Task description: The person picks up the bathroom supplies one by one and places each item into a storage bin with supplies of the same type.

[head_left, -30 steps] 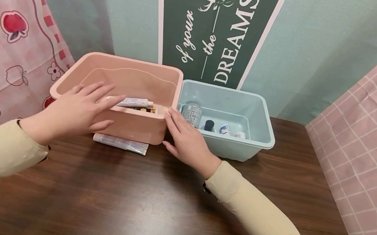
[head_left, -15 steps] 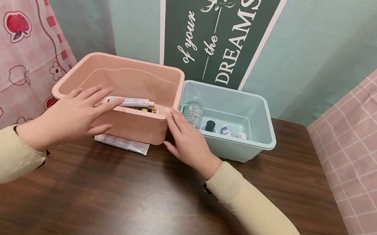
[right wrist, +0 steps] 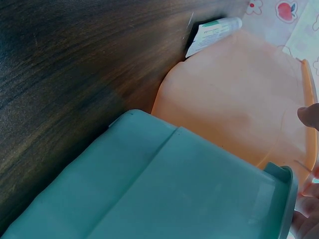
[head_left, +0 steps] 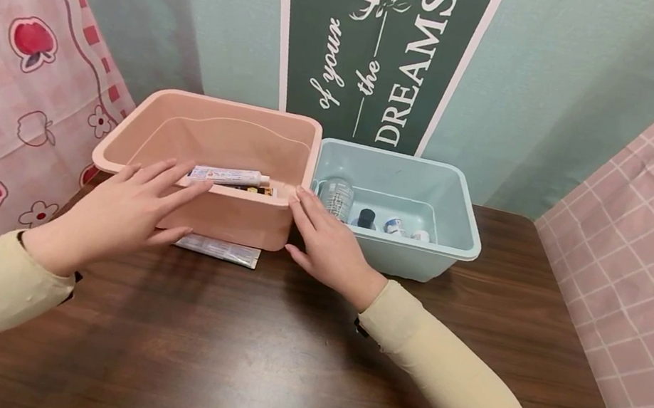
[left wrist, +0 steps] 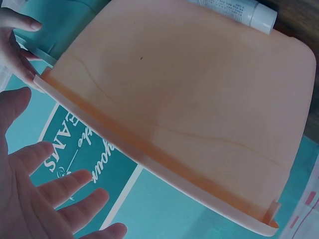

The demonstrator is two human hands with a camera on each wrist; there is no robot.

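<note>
My left hand (head_left: 118, 212) hovers with spread fingers in front of the pink bin (head_left: 240, 218), overlapping its front rim in the head view. The left wrist view shows its fingers (left wrist: 79, 214) apart from that rim. With straight fingers, my right hand (head_left: 335, 252) rests on the bin's front right corner. Inside the pink bin lies a white toothpaste tube (head_left: 227, 176) over something black and yellow. Along the bin's base on the table is another tube (head_left: 222, 251), its cap (left wrist: 262, 19) visible in the left wrist view.
A light blue bin (head_left: 396, 255) stands right beside the pink one. It contains a clear vessel (head_left: 336, 198), a black-capped bottle (head_left: 366, 218) and two small white items (head_left: 393, 226). Both bins stand on a dark wooden table (head_left: 248, 364), with hanging cloth (head_left: 541, 88) behind.
My left hand has drifted slightly down toward the front, now covering the capped end of the tube on the table in the head view. My right hand keeps its place on the corner.
</note>
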